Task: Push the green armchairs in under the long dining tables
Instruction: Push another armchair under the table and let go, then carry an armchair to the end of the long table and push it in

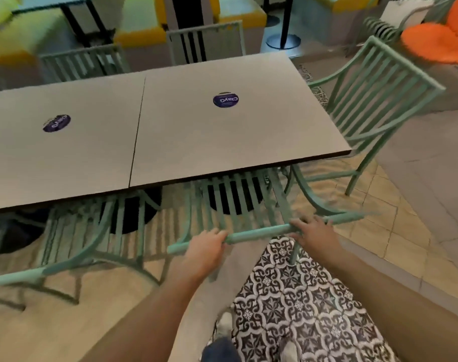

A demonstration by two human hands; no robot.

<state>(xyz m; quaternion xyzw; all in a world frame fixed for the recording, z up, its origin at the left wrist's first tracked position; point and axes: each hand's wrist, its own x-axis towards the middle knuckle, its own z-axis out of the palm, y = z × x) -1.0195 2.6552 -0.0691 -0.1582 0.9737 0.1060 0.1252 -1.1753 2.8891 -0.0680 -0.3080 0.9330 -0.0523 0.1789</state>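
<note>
Down near the bottom: a shoe on the pale floor and a patch of black-and-white patterned tiles.

A bit farther up: left hand curled over the top rail of the green armchair, gripping it. Right hand on the same rail, more to the right, fingers wrapped round it too. Both holding tight, well apart from each other.

Armchair right in front, at the near edge of the long table. Seat slats already partly under the tabletop, back still sticking out on the near side. Seat facing far, toward the table. Top rail running left to right, a little slanted, right end farther away.

Best way to do this step, most likely: push straight and even with both hands so the chair does not turn. Go slow near the end so the arms do not bump the table edge. Keep the rail lined up with the table's near edge.

To the left, a second green chair, blurry, also partly under the table. On the right end, a third chair, turned at a slant. On the far side, two more chair backs beside the table. Two round purple stickers on the tabletop.
</note>
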